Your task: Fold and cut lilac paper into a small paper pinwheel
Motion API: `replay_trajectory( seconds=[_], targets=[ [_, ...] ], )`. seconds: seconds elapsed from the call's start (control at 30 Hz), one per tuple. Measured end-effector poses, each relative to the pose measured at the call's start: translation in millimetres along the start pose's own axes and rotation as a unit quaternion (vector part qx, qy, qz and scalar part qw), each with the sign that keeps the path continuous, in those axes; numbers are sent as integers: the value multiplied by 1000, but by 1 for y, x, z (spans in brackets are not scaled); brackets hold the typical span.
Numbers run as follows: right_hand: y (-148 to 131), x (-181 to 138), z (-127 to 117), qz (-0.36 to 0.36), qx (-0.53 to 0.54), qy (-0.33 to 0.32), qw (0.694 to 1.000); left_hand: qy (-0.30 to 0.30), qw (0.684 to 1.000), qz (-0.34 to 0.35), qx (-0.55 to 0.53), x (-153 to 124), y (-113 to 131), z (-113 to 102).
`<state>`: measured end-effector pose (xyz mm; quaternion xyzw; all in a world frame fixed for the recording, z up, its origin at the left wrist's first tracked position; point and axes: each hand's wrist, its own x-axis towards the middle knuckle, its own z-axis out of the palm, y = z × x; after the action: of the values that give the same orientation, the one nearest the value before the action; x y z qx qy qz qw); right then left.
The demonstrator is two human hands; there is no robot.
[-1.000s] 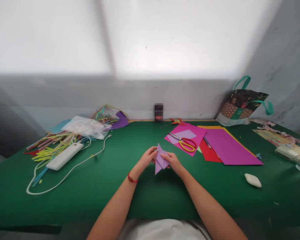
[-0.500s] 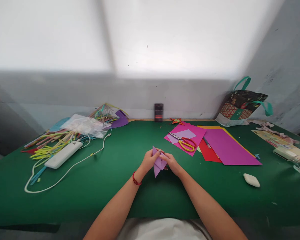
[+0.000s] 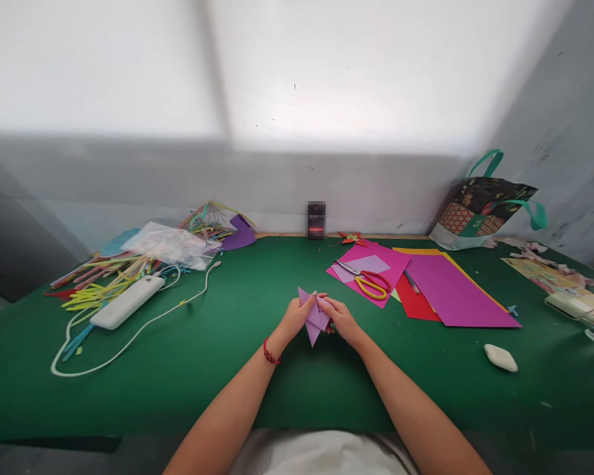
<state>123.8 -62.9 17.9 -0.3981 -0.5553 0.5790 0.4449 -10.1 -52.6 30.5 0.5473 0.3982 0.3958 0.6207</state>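
A folded piece of light purple paper [image 3: 314, 316] is held just above the green table [image 3: 218, 369], in the middle. My left hand [image 3: 296, 318], with a red bracelet on the wrist, pinches the paper's left side. My right hand [image 3: 342, 318] pinches its right side, fingertips meeting near the top fold. One pointed corner sticks up to the left and another points down between the hands.
Yellow-handled scissors [image 3: 371, 285] lie on pink paper [image 3: 391, 260] beside magenta, red and orange sheets [image 3: 450, 290]. A white power bank [image 3: 127, 301] with its cable, colourful straws [image 3: 99, 290] and a plastic bag are at the left. A white eraser-like lump [image 3: 500, 357] and a patterned bag [image 3: 480, 208] are at the right.
The hands have turned and worked the purple paper; its upper point now leans left and sits lower. The hands stayed in the same spot on the table.
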Motion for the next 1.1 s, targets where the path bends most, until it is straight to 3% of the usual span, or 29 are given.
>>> replay_trajectory(
  seconds=[0.63, 0.9, 1.1],
  targets=[
    [10, 3, -2, 2, -29, -52, 998, 48, 999, 4, -20, 4, -11, 1],
    [6, 0, 1, 9, -53, -55, 997, 158, 981, 50, 97, 3, -12, 2],
    [1, -2, 1, 6, -51, -53, 997, 164, 977, 46, 130, 4, -14, 1]
  ],
)
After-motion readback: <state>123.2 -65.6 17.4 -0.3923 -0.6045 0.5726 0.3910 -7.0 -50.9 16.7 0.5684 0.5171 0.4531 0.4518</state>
